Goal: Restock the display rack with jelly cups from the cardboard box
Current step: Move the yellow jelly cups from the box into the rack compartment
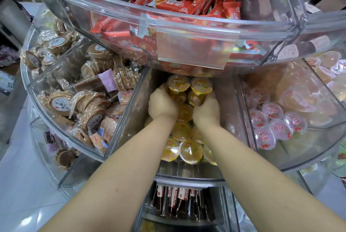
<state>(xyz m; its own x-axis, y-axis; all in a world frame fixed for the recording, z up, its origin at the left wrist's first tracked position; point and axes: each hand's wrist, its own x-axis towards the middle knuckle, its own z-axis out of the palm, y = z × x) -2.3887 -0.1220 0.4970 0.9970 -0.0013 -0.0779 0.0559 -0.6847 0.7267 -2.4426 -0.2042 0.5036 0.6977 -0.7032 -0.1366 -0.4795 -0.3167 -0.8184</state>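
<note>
Your left hand (162, 102) and right hand (206, 109) reach side by side into the middle compartment of the clear display rack (121, 128), at the centre of the frame. Each is curled tight around yellow jelly cups (189, 89), pressing a small cluster between them, lids facing up toward the upper tier. More yellow jelly cups (187, 147) lie loose in the same compartment below your wrists, toward the lower centre. Left of the frame, the neighbouring compartment holds wrapped hawthorn discs (61, 104); right of it sit pink-lidded jelly cups (271, 125). Above, across the top of the frame, the upper tier is packed with red snack packets (179, 1). Dark stick packets (179, 201) stand in the tier below, at the bottom centre.
</note>
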